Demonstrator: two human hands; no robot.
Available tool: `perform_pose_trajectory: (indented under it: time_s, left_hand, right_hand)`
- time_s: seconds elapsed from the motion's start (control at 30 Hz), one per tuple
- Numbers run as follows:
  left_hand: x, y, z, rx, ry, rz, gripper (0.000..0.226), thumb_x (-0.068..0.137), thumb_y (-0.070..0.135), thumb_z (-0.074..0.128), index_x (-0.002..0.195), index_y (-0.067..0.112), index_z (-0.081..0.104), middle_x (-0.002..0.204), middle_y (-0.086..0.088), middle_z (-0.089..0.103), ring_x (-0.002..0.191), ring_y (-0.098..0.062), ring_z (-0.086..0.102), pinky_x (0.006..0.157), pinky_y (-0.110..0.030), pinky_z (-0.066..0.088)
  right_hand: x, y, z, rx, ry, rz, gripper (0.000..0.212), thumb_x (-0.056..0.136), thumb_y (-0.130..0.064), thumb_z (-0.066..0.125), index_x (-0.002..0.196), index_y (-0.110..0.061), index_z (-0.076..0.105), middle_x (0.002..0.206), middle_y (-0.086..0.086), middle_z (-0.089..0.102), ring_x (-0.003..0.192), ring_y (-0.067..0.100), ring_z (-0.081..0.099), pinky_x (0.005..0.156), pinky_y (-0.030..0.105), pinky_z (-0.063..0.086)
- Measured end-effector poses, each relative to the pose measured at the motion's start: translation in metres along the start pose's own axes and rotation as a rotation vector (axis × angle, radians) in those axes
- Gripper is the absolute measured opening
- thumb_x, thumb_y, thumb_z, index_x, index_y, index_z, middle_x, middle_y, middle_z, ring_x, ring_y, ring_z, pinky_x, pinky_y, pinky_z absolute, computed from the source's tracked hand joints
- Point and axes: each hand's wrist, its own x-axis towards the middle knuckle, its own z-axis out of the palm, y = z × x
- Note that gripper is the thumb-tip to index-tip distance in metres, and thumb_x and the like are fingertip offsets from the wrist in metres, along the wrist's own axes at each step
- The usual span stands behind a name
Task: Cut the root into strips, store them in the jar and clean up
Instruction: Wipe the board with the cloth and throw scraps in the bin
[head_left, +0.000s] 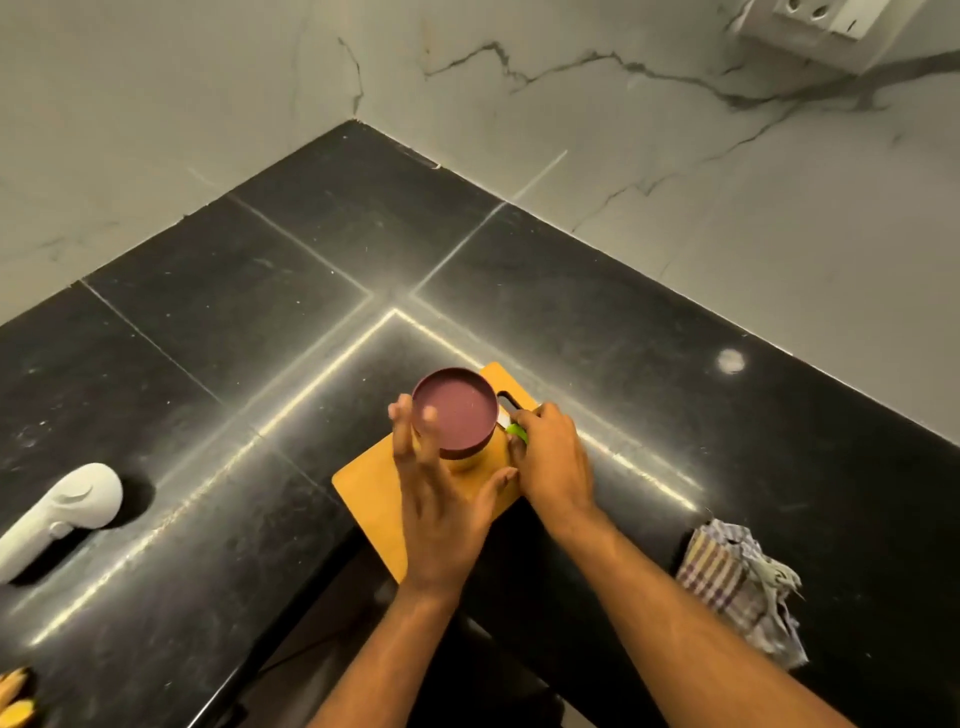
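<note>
The lidded jar (464, 422) is standing on the cutting board (382, 501) while the left hand (435, 512) is spreading open beside it and the right hand (549, 457) is gripping the green-handled knife (516, 430), so a careless pull could be knocking the jar over.

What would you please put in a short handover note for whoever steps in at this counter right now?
Left hand: open, fingers spread beside the jar, not gripping it.
Right hand: curled round a green-handled tool, probably the knife; its blade is hidden.
The jar stands on the wooden cutting board, its maroon lid on.
Done, by the look of it: no strips are visible on the board, so they are presumably in the jar.
Left: clean-up. Put away the tool, clear the board, and wipe the black counter with the checked cloth lying to the right.
</note>
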Motion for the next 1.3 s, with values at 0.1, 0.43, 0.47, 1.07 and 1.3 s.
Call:
perform_pose_trajectory:
  time_s: [0.1, 0.43, 0.47, 1.07, 1.3]
  left_hand:
    - [-0.013, 0.009, 0.008, 0.019, -0.032, 0.202, 0.086, 0.083, 0.013, 0.081, 0.148, 0.009, 0.025, 0.155, -0.027, 0.028, 0.150, -0.041, 0.024, 0.119, -0.046, 0.031]
    - [-0.040, 0.038, 0.026, -0.051, -0.213, 0.298, 0.068, 0.090, 0.004, 0.072, 0.146, 0.006, 0.033, 0.157, -0.021, 0.029, 0.150, -0.036, 0.025, 0.116, -0.053, 0.035]
    - [-0.044, 0.042, 0.029, -0.060, -0.249, 0.301, 0.068, 0.090, 0.004, 0.071, 0.146, 0.006, 0.034, 0.157, -0.021, 0.031, 0.150, -0.036, 0.026, 0.115, -0.053, 0.036]
    - [-0.111, 0.089, 0.115, -0.192, -0.789, 0.400, 0.067, 0.097, 0.013, 0.062, 0.155, 0.002, 0.028, 0.164, -0.010, 0.023, 0.154, -0.023, 0.017, 0.118, -0.048, 0.032]
    - [-0.108, 0.092, 0.122, -0.177, -0.936, 0.315, 0.058, 0.106, 0.038, 0.031, 0.158, 0.015, 0.023, 0.167, 0.003, 0.012, 0.154, -0.009, 0.006, 0.125, -0.029, 0.015]
  right_hand:
    - [-0.002, 0.003, -0.002, -0.029, 0.001, -0.041, 0.025, 0.091, -0.029, 0.052, 0.115, -0.028, 0.059, 0.099, -0.003, 0.048, 0.094, 0.019, 0.049, 0.073, 0.037, 0.050]
    - [-0.040, 0.062, -0.021, 0.123, 0.191, -0.016, 0.023, 0.089, -0.021, 0.059, 0.110, -0.021, 0.065, 0.099, -0.002, 0.053, 0.094, 0.021, 0.051, 0.078, 0.040, 0.048]
    - [-0.048, 0.070, -0.024, 0.111, 0.210, -0.008, 0.022, 0.089, -0.022, 0.059, 0.109, -0.021, 0.066, 0.099, -0.002, 0.053, 0.093, 0.021, 0.051, 0.078, 0.041, 0.048]
    - [-0.202, 0.166, -0.059, -0.010, 0.300, 0.708, 0.086, 0.083, -0.050, 0.061, 0.151, -0.018, 0.019, 0.140, 0.011, 0.028, 0.126, 0.028, 0.036, 0.098, 0.044, 0.041]
    - [-0.171, 0.158, -0.062, 0.509, 0.365, 0.675, 0.064, 0.088, -0.025, 0.064, 0.144, -0.028, 0.031, 0.129, 0.003, 0.048, 0.115, 0.017, 0.053, 0.091, 0.024, 0.044]
